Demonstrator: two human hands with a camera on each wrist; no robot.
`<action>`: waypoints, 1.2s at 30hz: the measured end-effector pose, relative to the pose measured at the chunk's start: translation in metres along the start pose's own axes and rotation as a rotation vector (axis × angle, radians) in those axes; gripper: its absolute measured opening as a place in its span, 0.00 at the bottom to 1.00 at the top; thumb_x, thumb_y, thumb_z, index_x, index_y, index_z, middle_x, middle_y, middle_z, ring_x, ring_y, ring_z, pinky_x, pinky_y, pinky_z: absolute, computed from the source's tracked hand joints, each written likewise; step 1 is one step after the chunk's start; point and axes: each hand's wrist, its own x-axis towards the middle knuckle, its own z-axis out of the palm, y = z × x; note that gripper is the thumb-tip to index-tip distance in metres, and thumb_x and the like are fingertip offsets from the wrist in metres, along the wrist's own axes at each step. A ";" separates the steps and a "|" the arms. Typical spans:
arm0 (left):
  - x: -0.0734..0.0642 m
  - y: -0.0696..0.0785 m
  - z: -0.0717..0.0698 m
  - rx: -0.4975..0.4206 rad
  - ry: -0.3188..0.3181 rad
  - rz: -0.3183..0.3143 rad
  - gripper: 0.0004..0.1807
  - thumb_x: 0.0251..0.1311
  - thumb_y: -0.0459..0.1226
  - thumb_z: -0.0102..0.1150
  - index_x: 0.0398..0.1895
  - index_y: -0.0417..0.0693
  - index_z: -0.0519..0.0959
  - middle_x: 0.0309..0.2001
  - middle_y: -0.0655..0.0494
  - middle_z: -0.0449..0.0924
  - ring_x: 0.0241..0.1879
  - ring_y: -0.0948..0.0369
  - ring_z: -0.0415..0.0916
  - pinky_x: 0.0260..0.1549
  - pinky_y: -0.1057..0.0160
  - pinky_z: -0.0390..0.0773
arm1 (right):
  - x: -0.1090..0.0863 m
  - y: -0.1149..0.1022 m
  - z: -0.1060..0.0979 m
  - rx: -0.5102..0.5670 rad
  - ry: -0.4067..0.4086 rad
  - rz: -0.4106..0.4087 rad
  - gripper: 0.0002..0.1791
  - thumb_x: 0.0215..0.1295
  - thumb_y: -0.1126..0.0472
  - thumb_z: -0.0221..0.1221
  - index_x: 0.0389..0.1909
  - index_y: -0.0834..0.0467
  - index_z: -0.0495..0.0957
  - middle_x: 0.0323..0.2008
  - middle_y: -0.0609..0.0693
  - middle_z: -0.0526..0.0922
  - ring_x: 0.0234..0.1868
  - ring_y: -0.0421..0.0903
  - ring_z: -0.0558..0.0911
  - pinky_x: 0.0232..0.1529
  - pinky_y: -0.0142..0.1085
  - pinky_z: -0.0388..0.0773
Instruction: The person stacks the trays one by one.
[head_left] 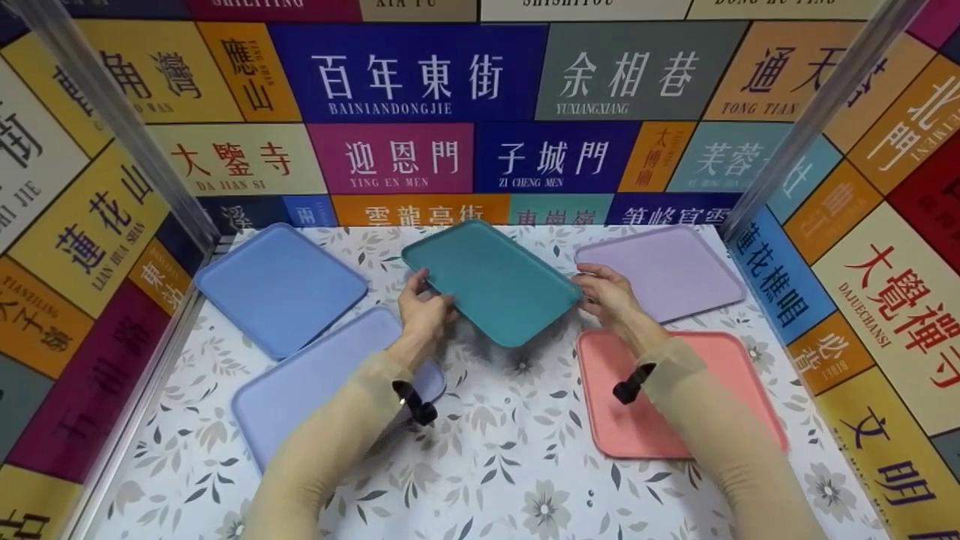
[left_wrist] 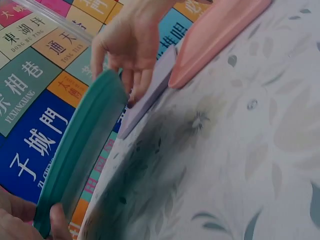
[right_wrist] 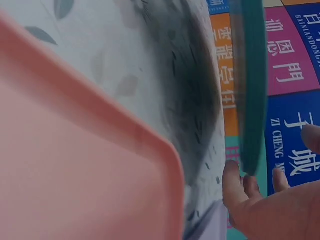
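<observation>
A teal tray (head_left: 495, 281) is tilted above the patterned tabletop, its shadow falling beneath. My left hand (head_left: 426, 309) pinches its left edge, with the thumb on one face and the fingers on the other in the left wrist view. At the opposite corner, my right hand (head_left: 609, 296) has its fingers loosely spread around the tray's tip. In the right wrist view, the teal tray (right_wrist: 254, 90) appears edge-on, its end right at the fingertips, while the thumb stands apart from it. The left forearm passes over a periwinkle tray (head_left: 300, 397); the right one crosses a coral tray (head_left: 675, 435).
A blue tray (head_left: 281, 289) lies at the back left, touching or overlapping the periwinkle one in this view. At the back right is a lilac tray (head_left: 667, 270). Panels with printed signs (head_left: 409, 71) enclose the table (head_left: 525, 480) at the back and sides.
</observation>
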 end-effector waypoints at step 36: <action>0.066 0.044 -0.051 0.244 -0.446 0.058 0.40 0.73 0.24 0.61 0.87 0.50 0.69 0.80 0.38 0.71 0.55 0.57 0.84 0.39 0.65 0.91 | 0.017 -0.011 0.015 -0.173 -0.362 -0.093 0.41 0.76 0.75 0.64 0.87 0.57 0.66 0.60 0.49 0.78 0.42 0.39 0.86 0.43 0.32 0.88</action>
